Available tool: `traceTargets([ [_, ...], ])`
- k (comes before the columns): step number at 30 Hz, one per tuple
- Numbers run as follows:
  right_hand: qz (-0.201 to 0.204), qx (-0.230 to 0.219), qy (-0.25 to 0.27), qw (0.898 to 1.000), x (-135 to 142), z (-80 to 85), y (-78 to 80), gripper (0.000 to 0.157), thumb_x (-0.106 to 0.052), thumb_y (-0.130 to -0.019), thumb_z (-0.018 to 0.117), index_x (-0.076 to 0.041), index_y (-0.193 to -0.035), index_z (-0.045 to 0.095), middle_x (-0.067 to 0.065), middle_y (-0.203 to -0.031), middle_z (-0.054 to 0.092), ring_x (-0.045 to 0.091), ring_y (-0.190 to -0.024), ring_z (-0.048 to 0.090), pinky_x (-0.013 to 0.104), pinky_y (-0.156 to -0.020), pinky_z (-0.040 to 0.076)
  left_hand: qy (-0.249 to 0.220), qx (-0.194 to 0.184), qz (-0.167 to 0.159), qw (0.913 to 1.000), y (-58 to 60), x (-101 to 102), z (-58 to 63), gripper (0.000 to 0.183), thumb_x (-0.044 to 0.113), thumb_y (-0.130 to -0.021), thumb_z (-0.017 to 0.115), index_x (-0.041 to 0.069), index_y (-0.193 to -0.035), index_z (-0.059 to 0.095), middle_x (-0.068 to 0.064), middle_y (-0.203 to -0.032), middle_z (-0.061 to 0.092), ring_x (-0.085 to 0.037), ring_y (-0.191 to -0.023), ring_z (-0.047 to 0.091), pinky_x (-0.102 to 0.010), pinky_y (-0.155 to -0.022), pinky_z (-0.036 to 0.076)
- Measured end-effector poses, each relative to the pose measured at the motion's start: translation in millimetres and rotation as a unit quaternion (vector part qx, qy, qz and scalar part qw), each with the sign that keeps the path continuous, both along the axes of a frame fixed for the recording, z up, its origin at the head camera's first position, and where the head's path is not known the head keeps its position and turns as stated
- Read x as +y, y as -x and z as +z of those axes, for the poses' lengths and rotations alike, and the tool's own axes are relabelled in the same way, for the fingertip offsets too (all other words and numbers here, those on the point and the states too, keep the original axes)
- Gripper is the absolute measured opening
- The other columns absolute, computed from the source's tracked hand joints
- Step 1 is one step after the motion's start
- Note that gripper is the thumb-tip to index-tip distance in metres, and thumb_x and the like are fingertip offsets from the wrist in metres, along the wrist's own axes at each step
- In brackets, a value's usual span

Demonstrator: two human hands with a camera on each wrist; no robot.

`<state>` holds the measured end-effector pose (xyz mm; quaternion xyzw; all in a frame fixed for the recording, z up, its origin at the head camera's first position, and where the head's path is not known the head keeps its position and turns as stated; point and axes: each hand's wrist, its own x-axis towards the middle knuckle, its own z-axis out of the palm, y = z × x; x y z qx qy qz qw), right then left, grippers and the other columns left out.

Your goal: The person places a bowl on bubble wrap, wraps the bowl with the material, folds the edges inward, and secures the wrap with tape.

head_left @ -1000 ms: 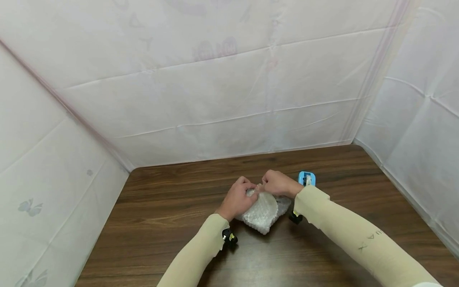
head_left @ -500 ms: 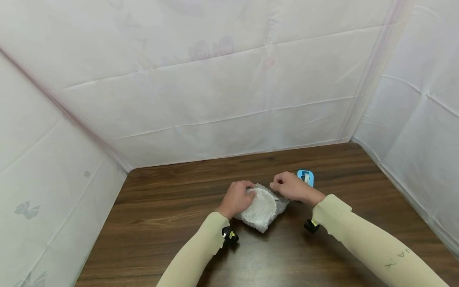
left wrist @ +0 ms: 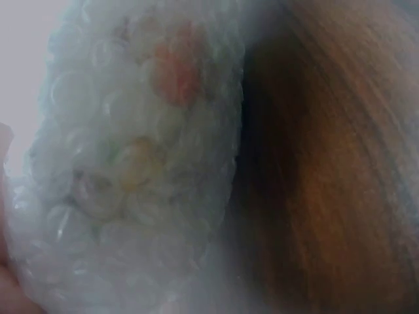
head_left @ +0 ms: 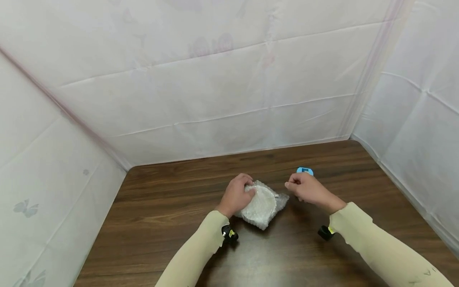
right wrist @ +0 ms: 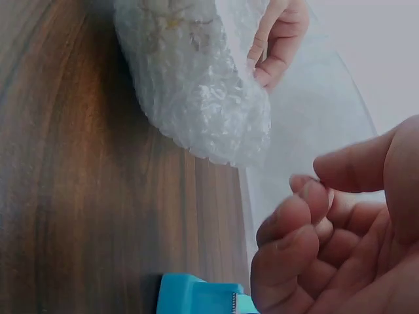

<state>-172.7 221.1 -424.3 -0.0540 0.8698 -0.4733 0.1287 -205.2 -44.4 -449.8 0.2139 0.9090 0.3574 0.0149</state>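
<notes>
A bundle of bubble wrap [head_left: 264, 207] sits on the brown table, with a white round shape showing through its top. Faint red and yellow patches show through the wrap [left wrist: 131, 163] in the left wrist view. My left hand [head_left: 236, 196] grips the bundle's left side, thumb on top. To the right of it, apart from the wrap, is my right hand [head_left: 309, 190]. Its fingers [right wrist: 281, 261] are curled, the thumb close to the index fingertip, and nothing shows between them. Just beyond that hand lies a small blue tape dispenser [head_left: 305, 171], partly covered by it.
The wood-grain table [head_left: 172, 239] has rounded back corners. White sheeting [head_left: 215, 131] rises behind it and along both sides. A small black wrist camera [head_left: 229, 234] sits on the left wrist, another black camera [head_left: 325, 232] on the right.
My right hand has left the top of the bundle and moved right, over toward the blue tape dispenser. My left hand stays on the bundle, which has barely shifted.
</notes>
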Motion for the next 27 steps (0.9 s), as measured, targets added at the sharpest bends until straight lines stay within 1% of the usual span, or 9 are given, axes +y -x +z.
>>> traceTargets([
  [3,-0.037,0.004,0.000,0.999,1,-4.0,-3.7,0.030,-0.021,-0.107,0.056,0.001,-0.086,0.059,0.000,-0.064,0.049,0.016,-0.056,0.049,0.031,-0.054,0.044,0.000,-0.006,0.009,0.9999,0.1,-1,0.1,0.013,0.017,-0.098,0.069,0.008,-0.107,0.073,-0.009,-0.116,0.074,-0.023,-0.102,0.068,-0.042,-0.091,0.056],
  [6,-0.106,-0.003,0.005,0.994,1,-10.0,-6.9,0.030,-0.021,-0.108,0.053,0.003,-0.091,0.061,-0.001,-0.062,0.050,0.016,-0.056,0.051,0.032,-0.053,0.045,0.001,-0.016,0.018,0.9997,0.2,-1,0.3,0.014,0.019,-0.099,0.067,0.011,-0.109,0.073,-0.008,-0.113,0.076,-0.022,-0.098,0.067,-0.041,-0.089,0.055],
  [8,-0.167,-0.018,0.018,0.986,2,-14.1,-9.5,0.031,-0.024,-0.108,0.051,0.003,-0.097,0.062,-0.001,-0.062,0.050,0.016,-0.057,0.052,0.032,-0.052,0.045,0.003,-0.018,0.017,0.9997,0.5,-1,-0.1,0.015,0.020,-0.100,0.066,0.011,-0.109,0.072,-0.008,-0.113,0.075,-0.023,-0.101,0.067,-0.043,-0.091,0.055],
  [11,-0.246,-0.037,0.044,0.967,5,-20.5,-14.7,0.034,-0.028,-0.109,0.046,0.002,-0.109,0.062,0.001,-0.065,0.051,0.018,-0.060,0.053,0.032,-0.054,0.046,0.015,-0.017,0.015,0.9996,0.2,0,-2.6,0.017,0.022,-0.100,0.065,0.010,-0.109,0.072,-0.008,-0.114,0.075,-0.025,-0.107,0.067,-0.044,-0.094,0.055],
  [15,-0.301,-0.050,0.062,0.950,8,-31.3,-22.1,0.041,-0.030,-0.110,0.041,0.004,-0.128,0.057,0.008,-0.081,0.056,0.020,-0.070,0.056,0.031,-0.061,0.049,0.028,-0.010,0.017,0.9994,-0.6,0,-4.8,0.018,0.022,-0.099,0.066,0.007,-0.109,0.072,-0.009,-0.115,0.074,-0.028,-0.113,0.065,-0.045,-0.098,0.053],
  [18,-0.323,-0.052,0.061,0.943,9,-39.1,-25.5,0.042,-0.029,-0.110,0.042,0.003,-0.135,0.053,0.012,-0.097,0.058,0.021,-0.075,0.057,0.030,-0.064,0.051,0.032,-0.009,0.016,0.9993,-1.5,0,-4.1,0.018,0.021,-0.099,0.065,0.008,-0.109,0.071,-0.009,-0.112,0.075,-0.028,-0.113,0.065,-0.044,-0.096,0.053],
  [20,-0.329,-0.047,0.058,0.941,10,-42.7,-25.6,0.042,-0.027,-0.109,0.045,0.003,-0.136,0.055,0.012,-0.099,0.059,0.020,-0.074,0.057,0.030,-0.063,0.051,0.033,-0.013,0.016,0.9993,-2.2,0,-3.4,0.017,0.022,-0.100,0.064,0.010,-0.110,0.071,-0.008,-0.109,0.076,-0.028,-0.111,0.065,-0.044,-0.094,0.053],
  [23,-0.312,-0.055,0.064,0.946,13,-44.3,-22.1,0.042,-0.026,-0.109,0.047,0.004,-0.136,0.059,0.007,-0.083,0.059,0.017,-0.066,0.055,0.029,-0.057,0.049,0.030,-0.021,0.015,0.9992,-3.2,0,-2.3,0.017,0.022,-0.100,0.063,0.011,-0.111,0.070,-0.008,-0.107,0.076,-0.028,-0.109,0.066,-0.043,-0.092,0.053],
  [27,-0.276,-0.083,0.076,0.954,20,-42.2,-14.3,0.044,-0.026,-0.108,0.049,0.008,-0.133,0.062,-0.002,-0.060,0.050,0.013,-0.054,0.050,0.029,-0.050,0.045,0.029,-0.027,0.013,0.9991,-3.6,0,-1.0,0.016,0.022,-0.100,0.063,0.011,-0.111,0.070,-0.008,-0.108,0.076,-0.028,-0.110,0.065,-0.043,-0.091,0.053],
])
